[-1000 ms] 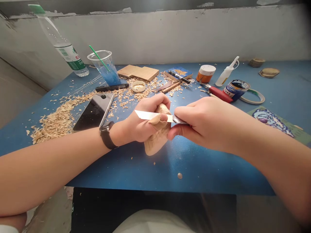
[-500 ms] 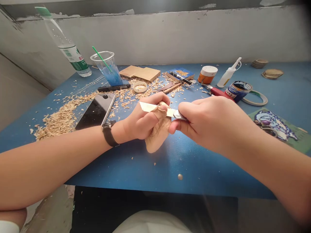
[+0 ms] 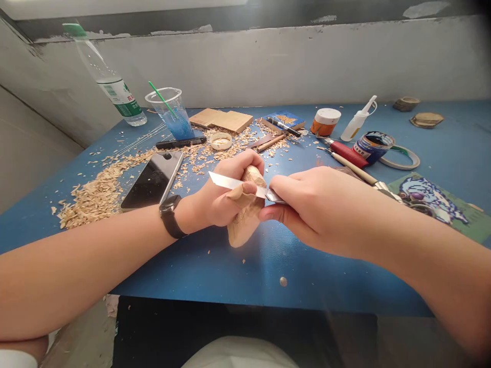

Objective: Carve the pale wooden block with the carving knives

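Observation:
My left hand (image 3: 226,191) is closed around a pale carved piece of wood (image 3: 245,225), its rounded lower end pointing toward me. A tan wrap covers the left thumb, which lies against the blade. In my right hand (image 3: 303,204) is a utility knife (image 3: 274,197), gripped by its handle, most of which the fingers hide. Its long blade (image 3: 226,182) points left across the wood, just above the left thumb. A black watch (image 3: 171,215) is on the left wrist.
Wood shavings (image 3: 95,197) are spread around a phone (image 3: 153,176) at left. Behind stand a water bottle (image 3: 128,105) and a cup of blue liquid (image 3: 178,122). A red-handled tool (image 3: 347,153), paint jar (image 3: 374,145), glue bottle (image 3: 353,125) and tape roll (image 3: 402,157) lie at right.
The knife and my right hand have shifted left and slightly down. The wood's upper end now shows more between the hands. My left hand keeps its hold.

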Demonstrator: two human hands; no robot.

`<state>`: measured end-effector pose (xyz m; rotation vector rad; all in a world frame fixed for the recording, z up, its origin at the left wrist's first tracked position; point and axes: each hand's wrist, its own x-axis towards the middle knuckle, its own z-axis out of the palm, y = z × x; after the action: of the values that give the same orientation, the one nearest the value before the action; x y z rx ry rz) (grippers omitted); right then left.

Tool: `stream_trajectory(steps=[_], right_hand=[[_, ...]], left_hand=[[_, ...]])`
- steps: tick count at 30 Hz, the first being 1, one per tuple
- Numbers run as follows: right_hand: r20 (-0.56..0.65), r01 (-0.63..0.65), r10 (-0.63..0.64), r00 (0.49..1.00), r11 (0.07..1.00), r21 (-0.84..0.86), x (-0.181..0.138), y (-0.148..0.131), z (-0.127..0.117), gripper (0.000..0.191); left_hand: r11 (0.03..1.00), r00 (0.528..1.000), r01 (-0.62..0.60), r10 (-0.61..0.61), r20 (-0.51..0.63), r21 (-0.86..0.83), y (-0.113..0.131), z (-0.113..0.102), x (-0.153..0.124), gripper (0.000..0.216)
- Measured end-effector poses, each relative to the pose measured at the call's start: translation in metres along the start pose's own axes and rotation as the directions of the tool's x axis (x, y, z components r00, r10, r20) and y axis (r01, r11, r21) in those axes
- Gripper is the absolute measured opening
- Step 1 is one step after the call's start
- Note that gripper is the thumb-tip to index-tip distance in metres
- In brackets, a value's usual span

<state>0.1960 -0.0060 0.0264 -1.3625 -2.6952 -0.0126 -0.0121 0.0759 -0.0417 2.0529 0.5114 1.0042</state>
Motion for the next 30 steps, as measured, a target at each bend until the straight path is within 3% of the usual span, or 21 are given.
stream_trajectory(steps=[6,14,21,26,30], right_hand=[[-0.071,-0.05,0.048,0.996,0.999,-0.022,0.001,-0.001,0.007,0.052],[-0.137,-0.188,0.175,0.975,0.978,-0.088,0.002,-0.007,0.013,0.06],[-0.245,-0.244,0.225,0.943,0.968,-0.05,0.002,-0.004,0.016,0.084],[-0.222,-0.21,0.198,0.955,0.977,-0.03,0.002,-0.009,0.013,0.07],[-0.219,-0.207,0.198,0.956,0.978,-0.021,0.002,-0.013,0.016,0.063]], left_hand=[[0.995,1.0,-0.004,0.005,0.01,-0.095,-0.001,0.001,0.0,0.065],[0.998,1.0,0.015,-0.014,0.019,-0.059,0.009,-0.001,0.003,0.053],[0.995,0.999,0.021,-0.018,0.027,-0.099,0.009,-0.002,0.006,0.06],[0.929,0.976,0.204,-0.167,0.143,-0.308,0.008,0.0,0.003,0.076],[0.909,0.965,0.247,-0.2,0.167,-0.336,0.012,-0.003,-0.001,0.08]])
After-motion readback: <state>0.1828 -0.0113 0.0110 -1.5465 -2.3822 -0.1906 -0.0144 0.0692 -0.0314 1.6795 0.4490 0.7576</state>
